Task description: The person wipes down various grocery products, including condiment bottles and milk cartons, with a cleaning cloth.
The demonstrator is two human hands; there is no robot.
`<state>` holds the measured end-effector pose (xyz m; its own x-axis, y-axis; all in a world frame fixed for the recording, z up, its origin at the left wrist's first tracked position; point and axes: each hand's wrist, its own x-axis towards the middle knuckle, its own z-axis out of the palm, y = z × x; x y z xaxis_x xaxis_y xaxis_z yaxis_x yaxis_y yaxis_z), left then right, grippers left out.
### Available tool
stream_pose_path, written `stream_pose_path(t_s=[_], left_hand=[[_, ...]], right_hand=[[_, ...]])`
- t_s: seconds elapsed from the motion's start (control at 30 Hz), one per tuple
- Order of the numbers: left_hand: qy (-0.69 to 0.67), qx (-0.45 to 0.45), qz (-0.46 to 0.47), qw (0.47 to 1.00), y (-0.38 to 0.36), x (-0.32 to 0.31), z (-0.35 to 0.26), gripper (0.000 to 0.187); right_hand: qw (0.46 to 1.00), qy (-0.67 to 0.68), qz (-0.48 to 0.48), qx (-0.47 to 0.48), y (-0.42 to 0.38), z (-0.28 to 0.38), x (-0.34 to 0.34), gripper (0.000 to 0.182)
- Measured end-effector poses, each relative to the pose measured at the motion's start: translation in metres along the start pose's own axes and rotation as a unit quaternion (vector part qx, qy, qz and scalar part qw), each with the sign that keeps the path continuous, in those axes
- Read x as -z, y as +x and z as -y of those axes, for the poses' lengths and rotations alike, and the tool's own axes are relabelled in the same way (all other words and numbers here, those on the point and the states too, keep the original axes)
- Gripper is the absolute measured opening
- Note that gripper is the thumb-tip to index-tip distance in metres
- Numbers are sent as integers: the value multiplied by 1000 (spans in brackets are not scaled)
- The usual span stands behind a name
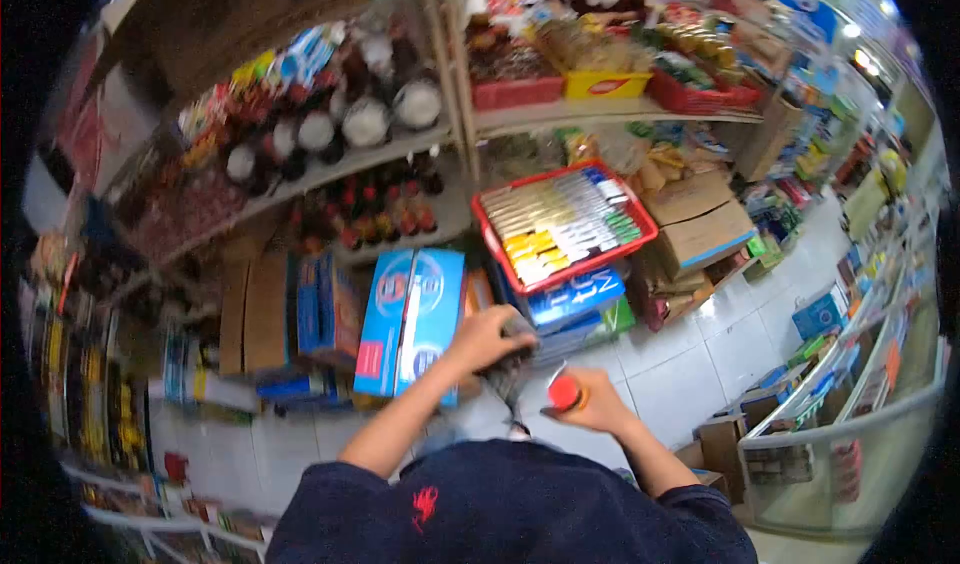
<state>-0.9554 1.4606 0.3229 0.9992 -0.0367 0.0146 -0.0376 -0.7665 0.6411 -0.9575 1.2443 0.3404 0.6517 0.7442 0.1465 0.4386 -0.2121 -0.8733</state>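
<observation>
My right hand (pixel 597 404) is wrapped round a bottle with a red cap (pixel 564 392), out in front of my body. To its left, my left hand (pixel 488 338) has its fingers curled at a dark, blurred item (pixel 512 364) that I cannot make out. Just left of that hand stands a blue and white carton (pixel 410 314). Beyond my hands a red basket (pixel 478 207) holds rows of long packets with yellow, white and green ends, and it rests on blue packages (pixel 575 299).
Shelves (pixel 620 117) with bottles, jars and snack trays rise ahead. Brown cartons (pixel 705 226) stand right of the basket, and more boxes (pixel 265 314) at the left. White floor tiles (pixel 690 364) show between the cartons and a glass display case (pixel 830 464) at the right.
</observation>
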Motion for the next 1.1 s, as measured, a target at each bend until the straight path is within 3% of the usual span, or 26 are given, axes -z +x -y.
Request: stream_pose_path(t_s=[0.03, 0.1, 0.27, 0.33, 0.47, 0.57, 0.63, 0.7, 0.77, 0.87, 0.93, 1.03, 1.1], left_hand=[[-10, 73, -2, 997, -7, 6, 16, 52], [13, 100, -96, 990, -38, -1, 60, 56], [-18, 248, -109, 962, -113, 5, 132, 51], [-116, 272, -250, 922, -138, -6, 169, 43], [-146, 318, -299, 888, -164, -1, 204, 40], [-180, 350, -293, 871, -167, 2, 231, 41], [-155, 363, -299, 869, -162, 22, 227, 42], [-210, 373, -279, 860, -157, 38, 236, 42], [-238, 399, -284, 839, -153, 44, 253, 42], [-70, 406, -303, 859, -143, 59, 265, 43], [-103, 400, -304, 858, -143, 70, 272, 43], [-98, 395, -297, 863, -142, 76, 282, 41], [-89, 391, -318, 859, -143, 71, 288, 39]], right_hand=[[999, 27, 20, -26, 5, -1, 4, 31], [991, 134, 23, -17, 17, -19, 4, 36], [994, 96, 41, -29, 74, -22, -13, 42], [995, 76, 48, -37, 110, -20, -21, 41], [998, 60, 6, -14, 193, -54, -51, 42], [996, -35, -71, 49, 268, -75, -75, 37], [991, -94, -93, 1, 319, -109, -94, 34], [991, -55, -118, -35, 365, -131, -114, 31], [979, -127, -155, -45, 410, -160, -132, 32], [959, -178, -210, -62, 471, -203, -156, 33], [939, -236, -237, -81, 510, -228, -162, 33], [947, -210, -205, -132, 543, -240, -161, 31], [955, -225, -152, -116, 569, -288, -162, 35]])
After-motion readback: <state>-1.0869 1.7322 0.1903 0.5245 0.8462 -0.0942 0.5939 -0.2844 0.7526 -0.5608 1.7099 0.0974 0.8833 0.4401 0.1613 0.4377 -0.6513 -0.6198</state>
